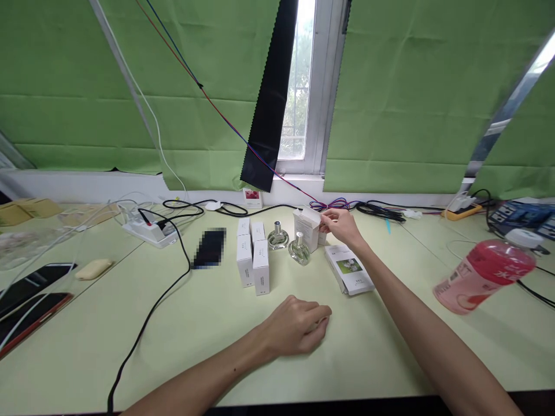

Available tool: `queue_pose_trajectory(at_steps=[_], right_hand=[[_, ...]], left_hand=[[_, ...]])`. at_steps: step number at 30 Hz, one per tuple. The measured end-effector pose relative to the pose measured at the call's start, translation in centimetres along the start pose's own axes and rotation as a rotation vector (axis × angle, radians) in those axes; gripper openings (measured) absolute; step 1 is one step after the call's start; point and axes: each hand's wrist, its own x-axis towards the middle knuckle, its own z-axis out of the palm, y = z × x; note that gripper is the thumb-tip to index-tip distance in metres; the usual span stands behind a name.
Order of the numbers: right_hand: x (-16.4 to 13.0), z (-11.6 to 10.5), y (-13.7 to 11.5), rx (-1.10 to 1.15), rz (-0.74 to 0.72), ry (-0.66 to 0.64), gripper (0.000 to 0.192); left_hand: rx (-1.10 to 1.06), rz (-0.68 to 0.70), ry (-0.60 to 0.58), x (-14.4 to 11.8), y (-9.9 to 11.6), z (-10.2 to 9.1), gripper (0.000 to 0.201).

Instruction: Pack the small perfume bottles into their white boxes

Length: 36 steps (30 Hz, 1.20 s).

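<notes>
My right hand (340, 225) pinches the upper right edge of a white cardboard box (307, 231) that stands upright with its top flaps up. Just in front of this box is a clear glass perfume bottle (299, 251); a second perfume bottle (277, 237) stands to its left. Below my right wrist, a flat white box with a flower picture (349, 267) lies on the table. My left hand (301, 328) rests on the table nearer to me, curled into a loose fist with nothing visible in it. Several small white boxes (254, 257) stand grouped left of the bottles.
A pink drink bottle (485, 274) stands at the right. A dark pixelated rectangle (209, 248), a power strip (150, 228) and phones (32, 320) are on the left. Black cable (150, 318) crosses the left side; more cables run along the wall.
</notes>
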Motion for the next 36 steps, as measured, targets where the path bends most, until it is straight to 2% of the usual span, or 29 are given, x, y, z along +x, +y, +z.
queue_pose_trajectory(at_steps=[3, 8, 15, 21, 25, 30, 36], right_hand=[[-0.1, -0.2, 0.4, 0.023, -0.008, 0.017, 0.009], [-0.6, -0.9, 0.8, -0.041, -0.034, 0.09, 0.014], [-2.6, -1.9, 3.1, -0.382, 0.027, 0.192, 0.015], [-4.3, -1.9, 6.6, -0.624, 0.104, 0.117, 0.035], [-5.0, -1.9, 7.5, -0.656, 0.111, 0.041, 0.045], [-5.6, -2.0, 6.8, -0.608, 0.126, -0.081, 0.038], [-6.5, -1.8, 4.8, -0.477, 0.186, -0.21, 0.033]], left_hand=[[-0.005, 0.006, 0.002, 0.0, -0.1, 0.0, 0.018], [0.005, 0.014, 0.002, 0.1, 0.0, 0.0, 0.018], [0.021, 0.004, -0.017, 0.1, 0.0, -0.2, 0.017], [0.024, 0.008, -0.023, 0.1, 0.0, -0.2, 0.017], [0.024, -0.006, -0.023, 0.2, -0.1, -0.2, 0.018], [0.04, -0.044, -0.017, 0.1, -0.3, -0.2, 0.02], [0.063, -0.182, -0.025, 0.1, -0.4, -0.5, 0.02]])
